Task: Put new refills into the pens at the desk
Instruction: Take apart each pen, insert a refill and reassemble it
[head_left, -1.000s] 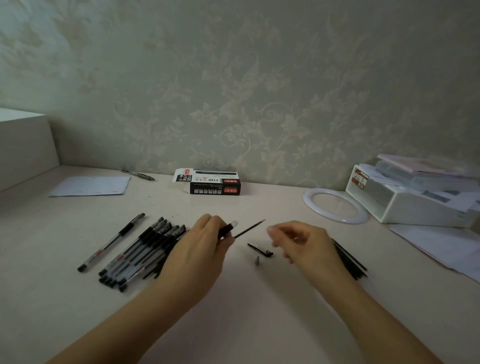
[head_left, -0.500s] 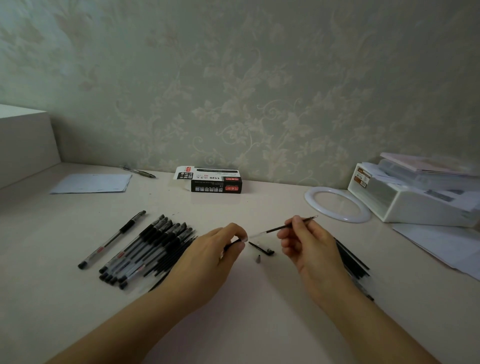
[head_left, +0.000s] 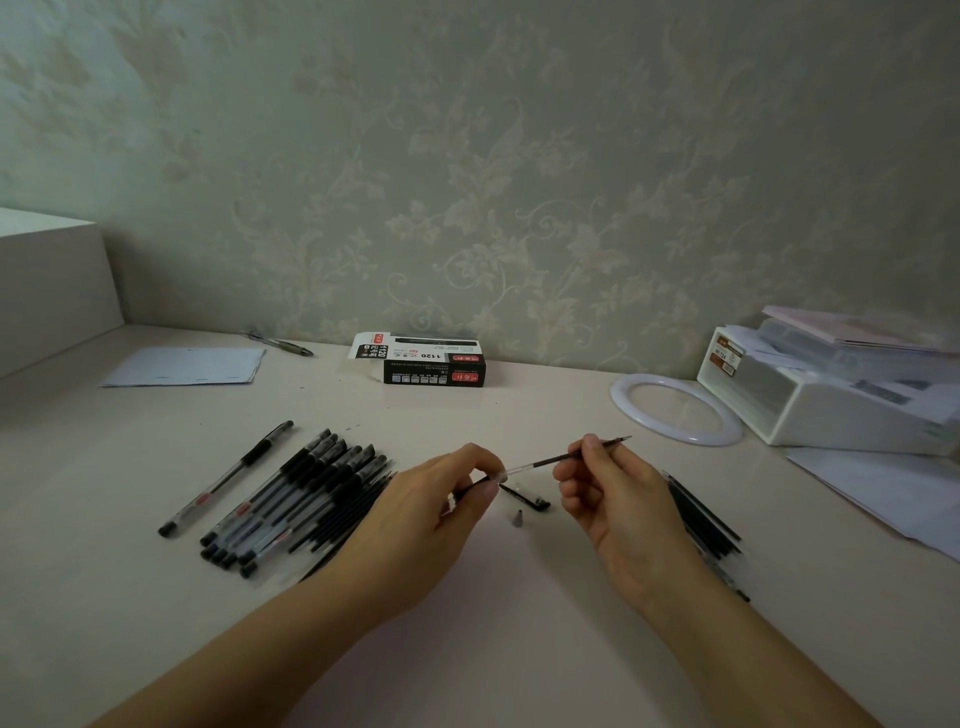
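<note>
Refill (head_left: 566, 457) pinched near its tip by right hand (head_left: 618, 499), slanting down-left into clear pen barrel (head_left: 475, 486) gripped in left hand (head_left: 441, 514). Loose cap (head_left: 527, 498) and metal tip (head_left: 518, 518) just below, between hands. Pen pile (head_left: 296, 499) left, spare refills (head_left: 701, 514) right; bare desk (head_left: 498, 613) toward near edge.

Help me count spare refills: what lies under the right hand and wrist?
Under the right hand, a bundle of loose black refills lies on the desk. Only their far ends show; the wrist covers the rest, so no count.
</note>
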